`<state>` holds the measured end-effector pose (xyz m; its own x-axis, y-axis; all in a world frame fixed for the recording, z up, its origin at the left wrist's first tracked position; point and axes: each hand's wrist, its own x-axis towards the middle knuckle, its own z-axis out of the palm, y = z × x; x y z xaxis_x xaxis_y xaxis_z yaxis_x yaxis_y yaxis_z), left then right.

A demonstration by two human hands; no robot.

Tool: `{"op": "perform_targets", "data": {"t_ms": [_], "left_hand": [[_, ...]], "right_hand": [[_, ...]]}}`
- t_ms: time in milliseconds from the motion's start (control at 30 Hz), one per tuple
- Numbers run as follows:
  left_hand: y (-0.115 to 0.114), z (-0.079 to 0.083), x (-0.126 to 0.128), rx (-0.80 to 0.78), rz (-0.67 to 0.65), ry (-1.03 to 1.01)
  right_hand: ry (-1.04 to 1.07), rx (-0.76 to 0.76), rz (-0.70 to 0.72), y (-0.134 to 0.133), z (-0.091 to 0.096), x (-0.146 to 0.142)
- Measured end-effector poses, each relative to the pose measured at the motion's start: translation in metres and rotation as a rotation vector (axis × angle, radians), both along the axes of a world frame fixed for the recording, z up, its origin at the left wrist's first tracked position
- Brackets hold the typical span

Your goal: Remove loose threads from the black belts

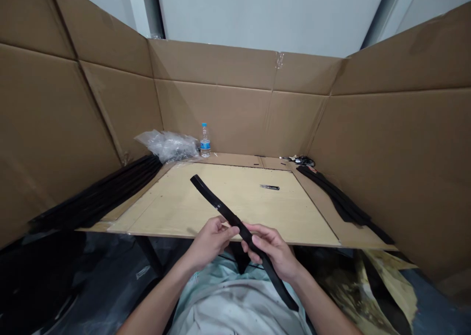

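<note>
- Nearest, the lower end of a long black strip [246, 233] slants over the light cloth [235, 305] on the person's lap, to the right of the middle.
- Just above, the right hand [275, 251] is partly closed around the strip, thumb pressed on its upper face and fingers curled beneath.
- Beside it, the left hand [213, 237] is nearly closed, pinching the strip's edge between thumb and curled fingers; some of its fingertips are hidden.
- The step in hand looks like handling or checking the strip along its middle, with both thumbs close together there.
- The next move, I judge, calls for one thumb to keep its pinch while the other shifts, so that the strip stays flat and untwisted.
- The strip's far end rises over the pale board [165, 202]; a small light patch on it could be shine or a mark.
- Past the hands, thread snips [270, 187] lie on the board, touched by neither hand.
- Dark strips lie along both sides, a thick left bundle [110, 190] and a smaller right bundle [336, 196].
- Farthest, a clear plastic bag [169, 146] sits beside a bottle [205, 146], before the cardboard wall [217, 107].
</note>
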<state>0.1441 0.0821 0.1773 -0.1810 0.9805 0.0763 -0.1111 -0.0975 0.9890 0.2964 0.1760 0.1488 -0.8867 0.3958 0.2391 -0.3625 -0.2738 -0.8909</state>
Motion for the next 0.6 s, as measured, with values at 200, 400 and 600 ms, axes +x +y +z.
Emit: {"op": "perform_targets", "data": {"t_ms": [200,400,600], "left_hand": [[-0.003,0.006,0.001,0.096,-0.024,0.071],[-0.002,-0.002,0.004,0.053,0.178,0.191],[-0.002,-0.003,0.006,0.070,0.145,0.146]], "right_hand": [[0.006,0.111,-0.067,-0.001,-0.002,-0.001],[-0.064,0.192,-0.179,-0.003,0.002,-0.002],[-0.163,0.190,-0.191,-0.002,0.004,-0.002]]}}
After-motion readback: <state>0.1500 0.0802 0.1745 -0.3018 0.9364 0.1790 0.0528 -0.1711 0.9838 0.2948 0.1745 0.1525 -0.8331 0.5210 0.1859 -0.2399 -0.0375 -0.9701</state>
